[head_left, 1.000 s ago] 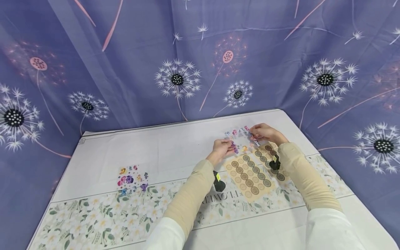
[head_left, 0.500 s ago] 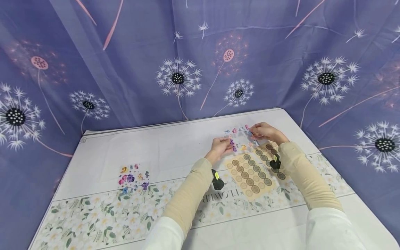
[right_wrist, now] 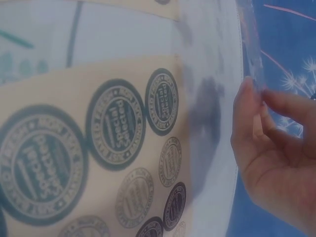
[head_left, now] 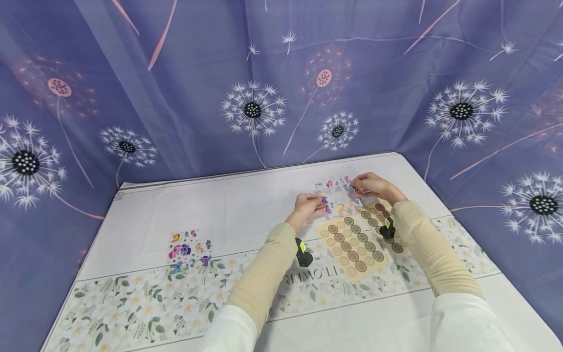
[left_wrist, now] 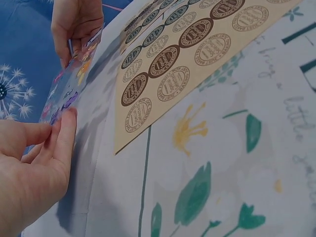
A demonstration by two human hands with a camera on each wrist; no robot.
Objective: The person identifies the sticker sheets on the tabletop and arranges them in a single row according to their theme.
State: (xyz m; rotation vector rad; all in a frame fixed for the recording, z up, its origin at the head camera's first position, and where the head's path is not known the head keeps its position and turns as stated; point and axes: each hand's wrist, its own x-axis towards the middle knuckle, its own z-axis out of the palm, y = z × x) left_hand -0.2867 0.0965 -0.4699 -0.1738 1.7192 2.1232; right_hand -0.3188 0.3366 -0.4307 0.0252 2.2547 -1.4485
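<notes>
A clear sticker sheet [head_left: 340, 207] with small colourful cartoon figures hangs between my two hands, tilted above the table. My left hand [head_left: 305, 209] pinches its left edge between thumb and fingers. At the opposite edge, my right hand [head_left: 374, 187] pinches it near the upper corner. In the left wrist view the sheet [left_wrist: 81, 74] appears almost edge-on, casting a shadow below. Just nearer than the hands lie a tan sheet of round brown stickers [head_left: 352, 249] and a second tan sticker sheet [head_left: 381, 222], which my right forearm partly covers.
Another clear sheet of colourful stickers [head_left: 186, 249] lies flat on the left of the table. The white tablecloth [head_left: 250, 210] has a floral band [head_left: 145, 303] with lettering. A purple dandelion-print curtain [head_left: 189, 98] stands behind and along both sides.
My left hand has moved slightly left, and the clear sticker sheet has shifted a little with it. My right hand has stayed nearly still. Both keep their hold on the sheet.
</notes>
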